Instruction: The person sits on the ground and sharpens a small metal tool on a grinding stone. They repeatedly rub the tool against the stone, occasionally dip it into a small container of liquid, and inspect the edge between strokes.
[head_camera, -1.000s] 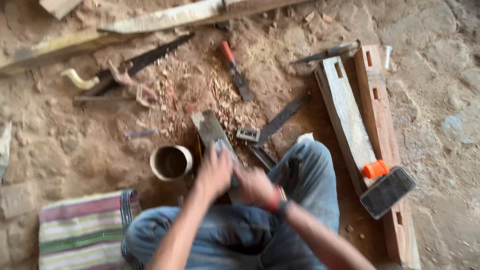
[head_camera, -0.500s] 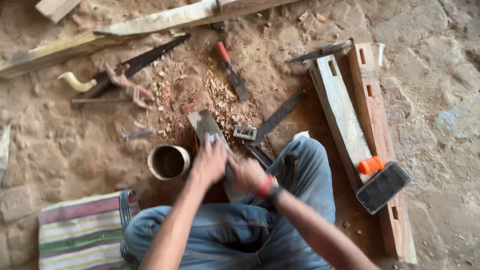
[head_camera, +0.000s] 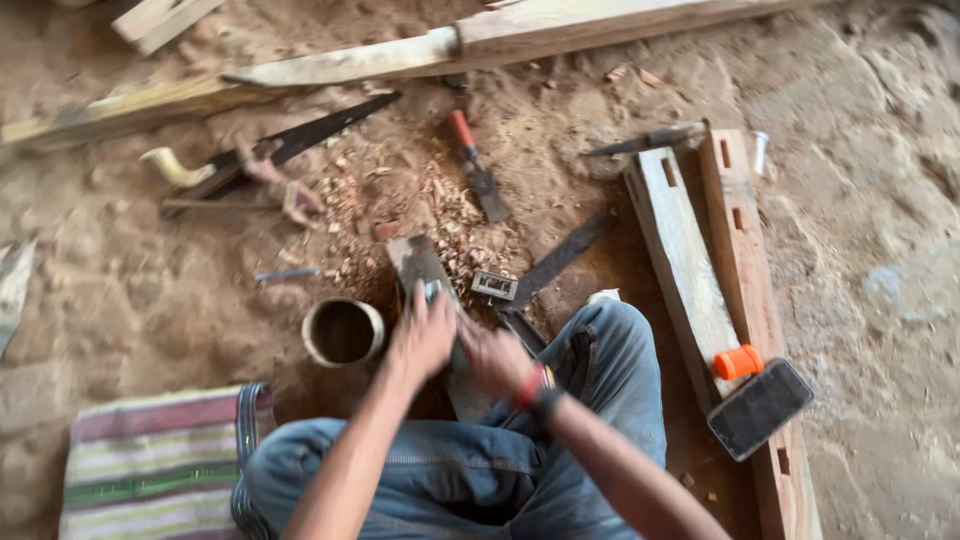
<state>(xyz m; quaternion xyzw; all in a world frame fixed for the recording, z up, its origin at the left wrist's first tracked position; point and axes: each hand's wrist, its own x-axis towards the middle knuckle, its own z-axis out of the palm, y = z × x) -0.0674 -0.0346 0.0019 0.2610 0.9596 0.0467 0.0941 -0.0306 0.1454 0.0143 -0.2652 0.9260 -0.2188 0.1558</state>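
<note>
Step in hand, judged: honing small blade (head_camera: 433, 291) on sharpening stone (head_camera: 420, 265), ground centre, before knees. Left hand (head_camera: 422, 336), right hand (head_camera: 492, 358) closed, pressing blade flat. Round tin (head_camera: 343, 332) just left. Next stroke calls for steady angle, even pressure.

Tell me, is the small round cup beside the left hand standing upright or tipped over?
Upright. The round cup stands on the sandy ground with its open mouth facing up toward the camera; its inside is dark, so its contents cannot be told.

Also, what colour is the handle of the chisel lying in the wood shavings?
Red chisel handle, seen in the head view.
</note>
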